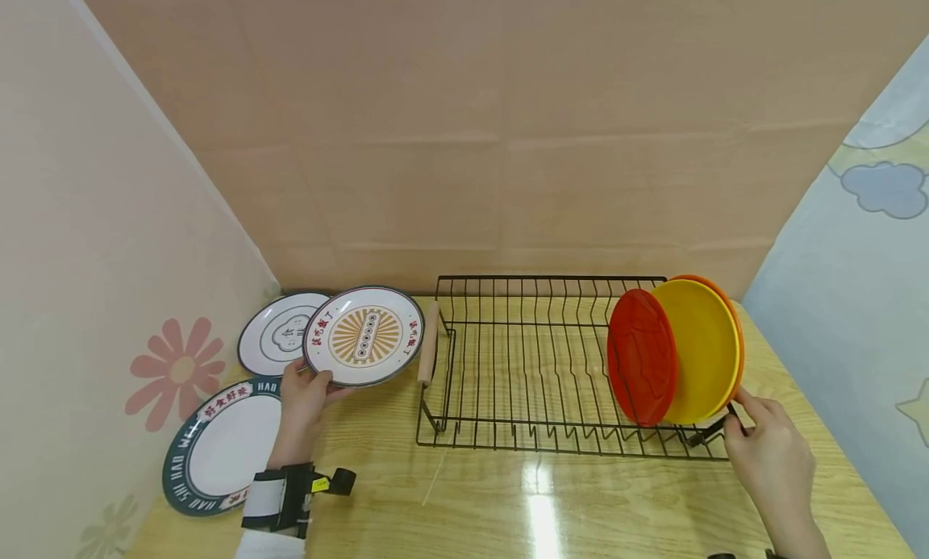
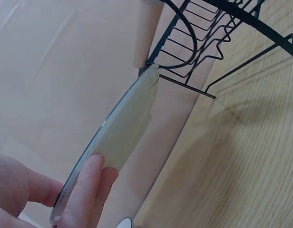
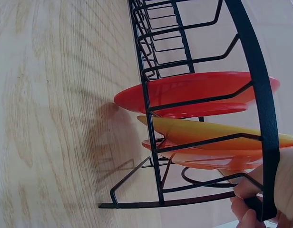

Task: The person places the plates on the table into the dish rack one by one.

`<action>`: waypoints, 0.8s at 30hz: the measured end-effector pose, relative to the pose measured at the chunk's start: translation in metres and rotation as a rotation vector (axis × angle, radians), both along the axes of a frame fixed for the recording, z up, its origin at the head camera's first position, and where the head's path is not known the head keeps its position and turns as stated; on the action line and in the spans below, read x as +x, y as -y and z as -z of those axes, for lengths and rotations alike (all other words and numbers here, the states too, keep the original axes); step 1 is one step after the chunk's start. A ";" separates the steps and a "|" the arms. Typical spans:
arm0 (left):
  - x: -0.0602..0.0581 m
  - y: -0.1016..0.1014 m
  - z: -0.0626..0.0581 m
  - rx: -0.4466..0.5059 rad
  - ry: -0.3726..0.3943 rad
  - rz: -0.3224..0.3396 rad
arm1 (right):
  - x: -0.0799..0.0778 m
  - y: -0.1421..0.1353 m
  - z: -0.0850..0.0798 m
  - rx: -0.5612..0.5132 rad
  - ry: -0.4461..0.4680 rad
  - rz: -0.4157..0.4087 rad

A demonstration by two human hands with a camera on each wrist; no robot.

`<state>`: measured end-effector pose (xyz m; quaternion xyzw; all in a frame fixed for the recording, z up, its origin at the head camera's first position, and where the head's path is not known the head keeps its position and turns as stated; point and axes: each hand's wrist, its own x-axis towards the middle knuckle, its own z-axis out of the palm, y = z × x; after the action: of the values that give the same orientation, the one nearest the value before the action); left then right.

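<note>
white plate (image 1: 279, 333) partly behind held plate (image 1: 363, 337), rack (image 3: 261, 85) cropped in wrist views

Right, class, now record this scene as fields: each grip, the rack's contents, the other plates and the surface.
left grip: pinches the sunburst-patterned plate near its rim
right grip: holds the right end of the wire dish rack
rack contents: red plate, yellow plate, orange plate
other plates: teal-rimmed plate, smaller dark-edged plate, left of the rack
surface: wood-grain tabletop

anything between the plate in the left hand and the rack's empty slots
Yes: the wooden handle at the left end of the rack stands between the plate and those slots. No other dish shows between them.
</note>
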<state>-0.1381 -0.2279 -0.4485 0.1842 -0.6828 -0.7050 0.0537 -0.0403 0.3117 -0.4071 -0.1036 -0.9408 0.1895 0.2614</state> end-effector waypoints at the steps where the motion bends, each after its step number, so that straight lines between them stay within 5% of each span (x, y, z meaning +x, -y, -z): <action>1: 0.001 -0.001 -0.003 0.002 0.011 -0.007 | 0.000 0.000 0.000 0.000 0.000 -0.001; 7: 0.009 -0.002 -0.023 -0.009 0.071 -0.033 | 0.001 0.000 0.000 0.009 -0.005 -0.013; 24: 0.021 0.000 -0.043 -0.115 -0.001 -0.020 | 0.002 -0.003 0.000 -0.008 0.047 -0.018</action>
<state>-0.1173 -0.2284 -0.4058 0.1873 -0.7203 -0.6640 0.0715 -0.0386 0.3146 -0.4075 -0.1006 -0.9468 0.1931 0.2370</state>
